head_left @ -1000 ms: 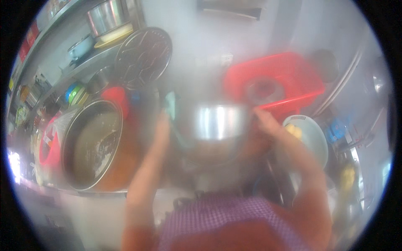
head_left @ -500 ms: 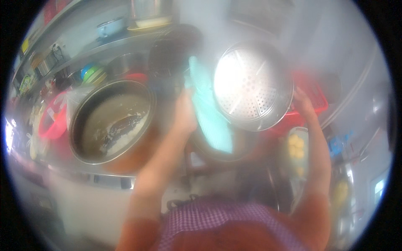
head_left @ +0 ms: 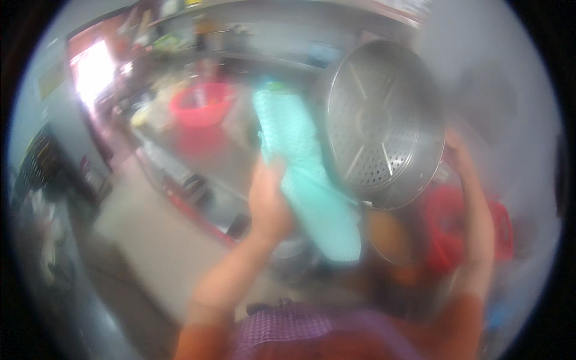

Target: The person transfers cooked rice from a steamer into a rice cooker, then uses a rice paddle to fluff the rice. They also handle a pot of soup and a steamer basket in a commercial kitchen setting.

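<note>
A round metal steamer basket (head_left: 369,123) with a perforated base is held up in front of me, tilted so that its base shows. My left hand (head_left: 270,201) is closed around a teal cloth (head_left: 309,174), which hangs along the basket's left side. Whether the cloth itself presses on the rim is hard to see. My right hand (head_left: 457,153) grips the basket's right edge, its fingertips partly hidden behind the metal. Haze and motion blur soften both hands.
A pink-red basin (head_left: 201,108) stands on the counter at the back left. Below my right hand sits a red plastic basket (head_left: 441,228), beside a brown round surface (head_left: 389,237). A bright doorway (head_left: 93,69) opens at far left, and a shelf runs along the back wall.
My view has swung left, and the large pot with white contents is out of sight. Both hands still hold the cloth and the steamer basket, which now appears more tilted.
</note>
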A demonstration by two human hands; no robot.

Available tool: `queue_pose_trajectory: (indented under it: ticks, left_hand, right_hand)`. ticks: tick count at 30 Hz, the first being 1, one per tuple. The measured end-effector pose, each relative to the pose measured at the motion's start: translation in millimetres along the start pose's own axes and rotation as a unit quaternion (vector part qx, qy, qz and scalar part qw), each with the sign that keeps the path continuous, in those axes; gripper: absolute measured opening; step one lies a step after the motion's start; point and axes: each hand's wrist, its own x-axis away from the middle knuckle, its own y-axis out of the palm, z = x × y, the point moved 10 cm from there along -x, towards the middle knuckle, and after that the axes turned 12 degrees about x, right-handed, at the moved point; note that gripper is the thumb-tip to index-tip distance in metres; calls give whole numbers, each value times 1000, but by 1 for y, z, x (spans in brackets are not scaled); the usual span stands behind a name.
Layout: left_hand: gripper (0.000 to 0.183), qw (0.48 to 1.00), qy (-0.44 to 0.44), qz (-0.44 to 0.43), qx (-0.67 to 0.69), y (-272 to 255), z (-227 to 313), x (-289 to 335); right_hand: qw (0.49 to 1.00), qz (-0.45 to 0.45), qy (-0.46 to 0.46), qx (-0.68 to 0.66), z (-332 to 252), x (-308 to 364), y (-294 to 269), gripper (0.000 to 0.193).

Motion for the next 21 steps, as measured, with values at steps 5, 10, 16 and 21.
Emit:
queue_pose_trajectory:
  ticks: [5, 10, 16, 21]
  left_hand:
    - [39, 989, -50, 103, -94, -168, 21, 6]
    - [35, 935, -102, 297, 162, -384, -5, 34]
    - [31, 883, -55, 411, 220, -498, 60, 79]
    - [36, 845, -20, 521, 120, -583, 100, 132]
  right_hand:
    - [998, -59, -24, -7, -82, -97, 202, 47]
    - [979, -189, -67, -35, -138, -165, 467, 53]
    - [908, -364, -147, -144, -187, -176, 690, 58]
    - [843, -512, -86, -142, -184, -169, 883, 61]
